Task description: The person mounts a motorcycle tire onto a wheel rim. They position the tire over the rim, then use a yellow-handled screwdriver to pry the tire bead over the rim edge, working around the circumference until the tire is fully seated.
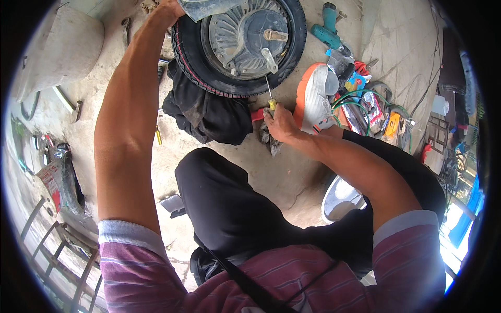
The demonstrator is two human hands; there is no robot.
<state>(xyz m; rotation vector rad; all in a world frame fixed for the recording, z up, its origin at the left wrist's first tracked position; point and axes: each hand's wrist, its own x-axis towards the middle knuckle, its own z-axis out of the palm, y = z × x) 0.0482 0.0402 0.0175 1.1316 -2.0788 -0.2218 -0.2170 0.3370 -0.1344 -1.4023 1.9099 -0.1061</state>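
A wheel with a black tyre and a grey finned metal hub lies in front of me at the top of the view. My right hand is closed round the yellow handle of a screwdriver, whose shaft reaches up to the tyre's near edge by the rim. At the wheel's upper left is my left hand, next to a curved grey piece; its fingers are hidden at the picture's edge. Black cloth is bunched against the tyre's near side. Something red shows beside my right hand.
My white and orange shoe stands right of the wheel. Beyond it are a teal cordless drill and a pile of tools, packets and green cable. A wrench and a yellow-handled tool lie left; a pale bin stands farther left.
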